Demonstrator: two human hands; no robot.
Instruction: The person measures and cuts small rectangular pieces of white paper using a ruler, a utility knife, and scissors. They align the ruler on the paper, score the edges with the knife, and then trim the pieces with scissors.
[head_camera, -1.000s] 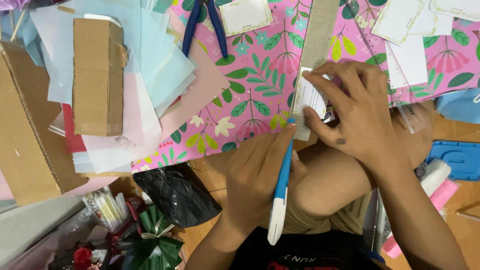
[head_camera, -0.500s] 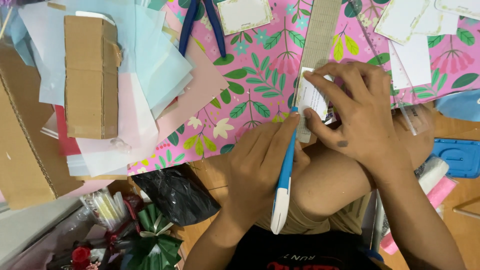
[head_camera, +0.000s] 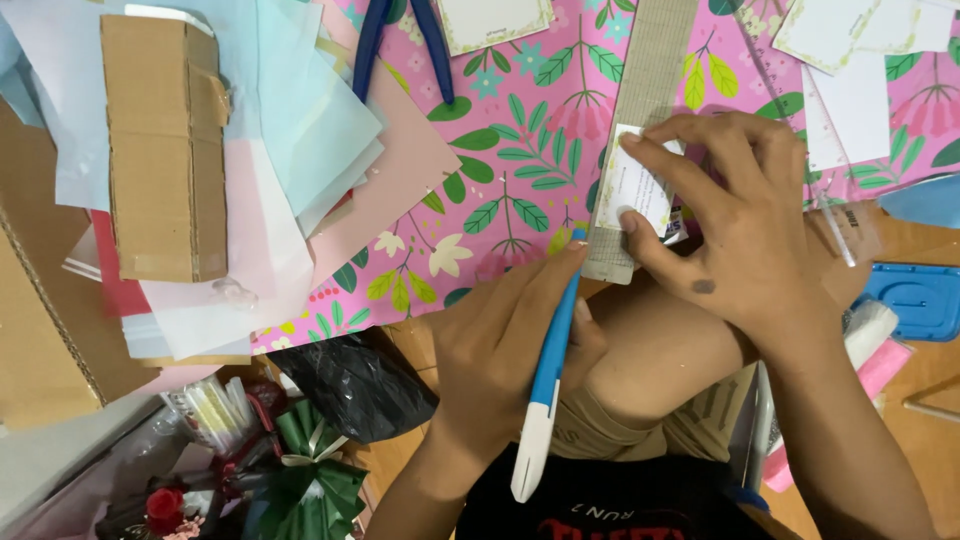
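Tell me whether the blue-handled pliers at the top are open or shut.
Open at the handles: the two blue handles of the pliers spread apart on the floral sheet. The jaws are cut off by the frame's top edge, so cannot tell.

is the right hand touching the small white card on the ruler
Touching. The head view shows the right hand with thumb and forefinger tips pressed on the white card, which lies on the ruler.

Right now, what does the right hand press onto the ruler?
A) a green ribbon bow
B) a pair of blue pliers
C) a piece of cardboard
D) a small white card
D: the right hand has its fingertips on a small white card that lies on the ruler, while the left hand holds a blue and white pen with its tip near the ruler's edge.
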